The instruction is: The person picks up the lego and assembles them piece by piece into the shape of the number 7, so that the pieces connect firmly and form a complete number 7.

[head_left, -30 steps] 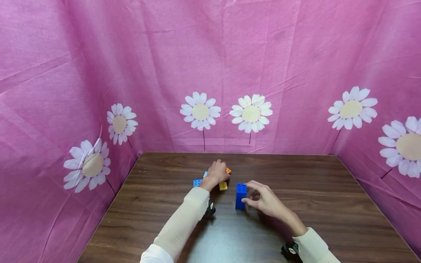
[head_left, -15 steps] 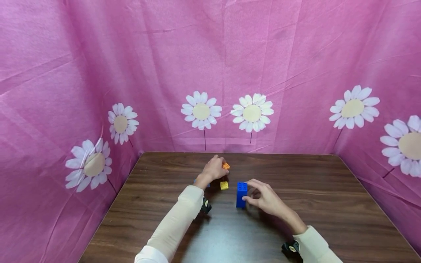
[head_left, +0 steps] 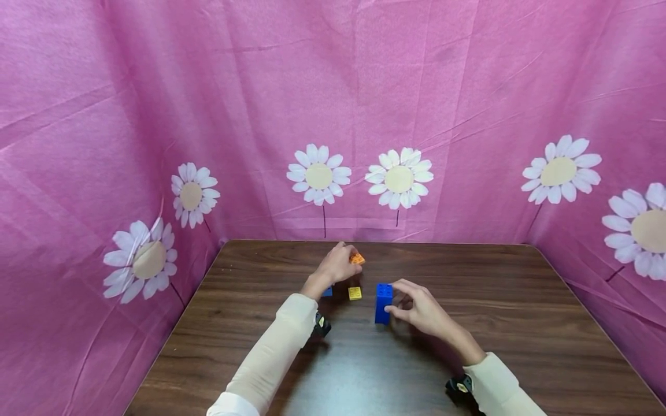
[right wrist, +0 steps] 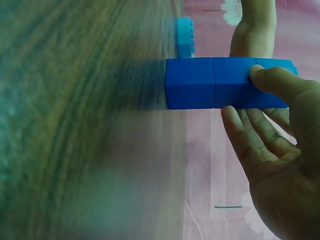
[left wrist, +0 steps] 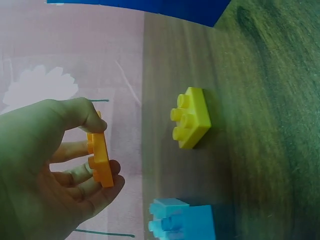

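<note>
My left hand point(head_left: 335, 267) pinches a flat orange toy brick point(left wrist: 101, 160) between thumb and fingertips, its studs facing the palm in the left wrist view. The brick shows above the table toward its far side. With thumb and fingers on opposite sides, my right hand point(head_left: 424, 311) holds a tower of three dark blue toy bricks point(head_left: 383, 309). That tower stands upright, studs on top. Between the two hands a yellow brick point(head_left: 355, 293) lies on the table, studs up. Light blue bricks point(left wrist: 197, 222) sit beneath the left wrist, mostly covered by it in the head view.
The brown wooden table point(head_left: 499, 323) ends at a pink cloth point(head_left: 447, 75) printed with daisies, which hangs behind it and on both sides. Each wrist wears a black device point(head_left: 322, 325).
My left hand has moved away and slightly left, bringing the orange brick with it. The yellow brick has stayed put. My right hand keeps hold of the blue tower, which has shifted slightly farther away.
</note>
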### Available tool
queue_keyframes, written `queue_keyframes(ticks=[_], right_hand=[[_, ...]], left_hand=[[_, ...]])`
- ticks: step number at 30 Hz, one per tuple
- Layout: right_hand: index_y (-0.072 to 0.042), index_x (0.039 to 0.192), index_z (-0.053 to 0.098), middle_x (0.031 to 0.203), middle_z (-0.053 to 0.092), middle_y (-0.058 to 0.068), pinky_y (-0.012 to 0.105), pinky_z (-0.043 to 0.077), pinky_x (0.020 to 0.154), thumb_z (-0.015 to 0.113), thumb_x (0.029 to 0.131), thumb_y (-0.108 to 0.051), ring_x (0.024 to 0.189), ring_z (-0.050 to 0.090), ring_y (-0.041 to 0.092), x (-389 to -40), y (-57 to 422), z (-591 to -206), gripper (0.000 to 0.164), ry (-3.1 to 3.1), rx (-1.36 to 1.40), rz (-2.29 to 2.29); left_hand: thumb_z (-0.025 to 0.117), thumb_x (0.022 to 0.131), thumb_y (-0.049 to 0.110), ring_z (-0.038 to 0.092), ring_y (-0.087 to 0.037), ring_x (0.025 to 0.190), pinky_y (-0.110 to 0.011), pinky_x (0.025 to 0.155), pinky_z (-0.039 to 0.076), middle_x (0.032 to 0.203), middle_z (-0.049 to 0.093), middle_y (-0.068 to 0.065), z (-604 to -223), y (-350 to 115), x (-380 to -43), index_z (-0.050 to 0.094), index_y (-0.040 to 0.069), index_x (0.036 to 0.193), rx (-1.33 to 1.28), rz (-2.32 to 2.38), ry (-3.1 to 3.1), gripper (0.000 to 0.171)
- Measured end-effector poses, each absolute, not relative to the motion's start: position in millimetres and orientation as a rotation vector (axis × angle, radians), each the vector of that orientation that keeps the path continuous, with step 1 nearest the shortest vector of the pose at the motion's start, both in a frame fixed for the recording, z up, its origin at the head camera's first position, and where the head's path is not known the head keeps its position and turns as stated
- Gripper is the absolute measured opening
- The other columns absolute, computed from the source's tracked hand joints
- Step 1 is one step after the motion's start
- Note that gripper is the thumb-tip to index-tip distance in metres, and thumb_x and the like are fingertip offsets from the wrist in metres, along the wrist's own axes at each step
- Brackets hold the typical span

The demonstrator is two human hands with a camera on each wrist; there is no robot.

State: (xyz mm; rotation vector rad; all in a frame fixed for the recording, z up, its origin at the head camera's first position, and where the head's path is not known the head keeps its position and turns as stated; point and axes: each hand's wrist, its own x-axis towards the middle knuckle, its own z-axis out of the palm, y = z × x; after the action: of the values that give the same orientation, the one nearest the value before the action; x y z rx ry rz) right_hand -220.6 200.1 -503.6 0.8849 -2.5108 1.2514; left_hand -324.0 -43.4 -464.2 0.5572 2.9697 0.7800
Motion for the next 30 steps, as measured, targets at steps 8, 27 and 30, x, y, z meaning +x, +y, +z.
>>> queue_keyframes(ticks=[8, 27, 30], right_hand=[[-0.008, 0.124, 0.072, 0.107, 0.071, 0.000, 0.027, 0.062, 0.073, 0.085, 0.092, -0.011, 0.085, 0.068, 0.006, -226, 203, -502, 0.035, -2.578, 0.826, 1.238], [-0.007, 0.124, 0.072, 0.108, 0.072, 0.001, 0.028, 0.061, 0.074, 0.085, 0.092, -0.014, 0.085, 0.069, 0.005, -241, 209, -503, 0.035, -2.575, 0.823, 1.177], [-0.006, 0.125, 0.072, 0.110, 0.073, 0.003, 0.029, 0.062, 0.075, 0.085, 0.092, -0.014, 0.086, 0.070, 0.006, -242, 209, -502, 0.036, -2.583, 0.813, 1.174]], left_hand=[[0.078, 0.095, 0.023, 0.062, -0.021, 0.103, -0.037, 0.096, 0.055, 0.122, 0.065, -0.009, -453, -48, -315, 0.071, 0.005, 0.130, 0.642, 0.936, 2.917, 0.040], [0.076, 0.094, 0.019, 0.060, -0.018, 0.103, -0.034, 0.095, 0.053, 0.118, 0.064, -0.004, -433, -50, -300, 0.071, 0.008, 0.133, 0.778, 1.146, 2.837, 0.042], [0.076, 0.093, 0.018, 0.061, -0.017, 0.102, -0.031, 0.093, 0.053, 0.117, 0.063, -0.004, -430, -50, -298, 0.072, 0.008, 0.133, 0.806, 1.169, 2.818, 0.041]])
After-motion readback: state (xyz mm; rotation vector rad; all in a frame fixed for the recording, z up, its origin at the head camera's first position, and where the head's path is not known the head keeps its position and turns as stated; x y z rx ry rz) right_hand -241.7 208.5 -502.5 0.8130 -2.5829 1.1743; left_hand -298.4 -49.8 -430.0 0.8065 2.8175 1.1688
